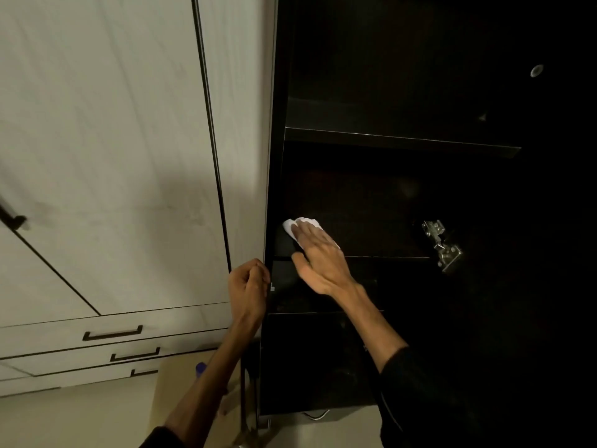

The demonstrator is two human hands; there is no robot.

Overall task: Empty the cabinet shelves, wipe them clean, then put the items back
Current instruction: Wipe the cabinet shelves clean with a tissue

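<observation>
Dark sleeves are framing the bottom edge, and from them two bare forearms are reaching up toward the open dark cabinet [403, 189]. On its middle shelf [371, 250], at the front left corner, a white cloth [292, 229] is lying under the right hand [318, 257], whose fingers are lying straight and close together, pressing flat on the cloth with the thumb spread over the shelf's front edge. Just left of it, the left hand [248, 286] is curling its fingers around the cabinet's left side panel [274, 156]. A metal hinge [441, 244] is showing on the right inner wall. Above, another shelf is sitting dark. Pale closed doors [106, 140] and drawers [113, 334] with dark handles are filling the left side.
</observation>
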